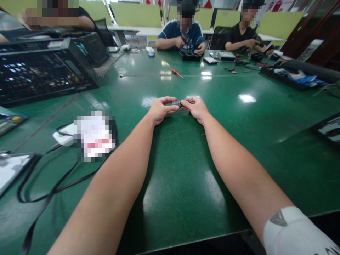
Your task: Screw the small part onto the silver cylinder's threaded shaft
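Both arms reach out over the green table (183, 152), and the two hands meet around a small grey cylindrical piece (176, 103). My left hand (161, 109) pinches this piece between thumb and fingers. From the other side, my right hand (196, 108) has its fingers closed at the darker right end of the piece. Whether that dark end is a separate part cannot be made out; the fingertips cover it. Farther off lies an orange-handled screwdriver (176, 72).
At left are a black computer case (45, 69), a blurred card with a black lanyard (53, 191) and a white mouse-like object (63, 136). Across the table one person (170, 39) handles a black device; another person (235, 40) works at right. An open black case (294, 76) holds blue plastic.
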`<state>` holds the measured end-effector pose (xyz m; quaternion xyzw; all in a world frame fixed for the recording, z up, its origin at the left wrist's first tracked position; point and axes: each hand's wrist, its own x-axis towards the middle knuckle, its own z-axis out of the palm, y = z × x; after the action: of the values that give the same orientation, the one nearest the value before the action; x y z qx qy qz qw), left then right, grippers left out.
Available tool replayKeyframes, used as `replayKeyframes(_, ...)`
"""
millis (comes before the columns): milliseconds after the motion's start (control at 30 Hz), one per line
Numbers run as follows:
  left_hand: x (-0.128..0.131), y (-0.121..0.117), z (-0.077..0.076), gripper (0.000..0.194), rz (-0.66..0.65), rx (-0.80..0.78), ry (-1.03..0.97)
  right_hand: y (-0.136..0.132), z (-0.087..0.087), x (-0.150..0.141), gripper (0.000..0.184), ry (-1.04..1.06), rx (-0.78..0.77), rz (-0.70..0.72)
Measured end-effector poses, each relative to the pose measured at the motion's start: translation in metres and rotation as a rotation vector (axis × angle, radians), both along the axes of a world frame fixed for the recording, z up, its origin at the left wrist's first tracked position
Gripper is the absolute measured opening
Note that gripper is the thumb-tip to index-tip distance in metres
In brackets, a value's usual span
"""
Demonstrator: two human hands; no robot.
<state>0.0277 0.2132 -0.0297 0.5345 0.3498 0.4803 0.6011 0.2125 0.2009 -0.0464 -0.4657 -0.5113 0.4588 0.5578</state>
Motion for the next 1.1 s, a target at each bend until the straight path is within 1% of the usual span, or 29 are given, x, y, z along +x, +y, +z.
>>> replayKeyframes(100,0.003,-0.003,0.001,0.047,0.027,-0.005,0.018,-0.003,0.001,0.002,0.042,-0.005,0.0,-0.008)
replayKeyframes(200,0.004,-0.008,0.0,0.044,0.067,-0.017,0.059,-0.007,0.001,0.007,0.052,0.033,0.009,-0.053)
replayKeyframes(267,0.004,-0.015,-0.001,0.043,0.089,-0.024,0.072,-0.013,0.001,0.012,0.057,0.075,0.01,-0.089)
replayKeyframes(333,0.004,-0.029,-0.001,0.043,0.111,-0.025,0.075,-0.024,0.001,0.015,0.058,0.113,0.001,-0.117)
replayKeyframes(400,0.003,-0.051,-0.001,0.043,0.121,-0.027,0.082,-0.041,0.002,0.017,0.057,0.131,-0.001,-0.128)
replayKeyframes(500,0.0,-0.099,0.001,0.042,0.088,-0.039,0.107,-0.082,0.002,0.017,0.058,0.127,0.019,-0.087)
replayKeyframes(567,-0.004,-0.137,0.003,0.04,0.043,-0.052,0.136,-0.116,0.003,0.019,0.054,0.116,0.027,0.004)
replayKeyframes(667,-0.01,-0.189,0.007,0.033,-0.089,-0.037,0.193,-0.165,0.009,0.024,0.048,0.069,0.047,0.157)
replayKeyframes(733,-0.012,-0.215,0.01,0.029,-0.169,-0.011,0.202,-0.19,0.02,0.029,0.047,0.0,0.093,0.269)
replayKeyframes(767,-0.013,-0.224,0.012,0.028,-0.194,0.006,0.204,-0.201,0.026,0.032,0.046,-0.06,0.127,0.318)
replayKeyframes(800,-0.014,-0.23,0.014,0.027,-0.211,0.026,0.21,-0.209,0.033,0.034,0.046,-0.142,0.17,0.355)
replayKeyframes(867,-0.016,-0.236,0.018,0.026,-0.223,0.078,0.238,-0.222,0.046,0.037,0.043,-0.359,0.283,0.381)
replayKeyframes(933,-0.018,-0.234,0.02,0.025,-0.217,0.15,0.294,-0.23,0.055,0.039,0.038,-0.576,0.4,0.377)
replayKeyframes(967,-0.019,-0.233,0.02,0.025,-0.207,0.187,0.323,-0.232,0.057,0.04,0.035,-0.651,0.44,0.382)
replayKeyframes(1033,-0.021,-0.229,0.02,0.025,-0.183,0.239,0.352,-0.235,0.058,0.041,0.028,-0.728,0.471,0.408)
replayKeyframes(1100,-0.023,-0.228,0.018,0.025,-0.18,0.26,0.347,-0.236,0.056,0.041,0.024,-0.764,0.458,0.419)
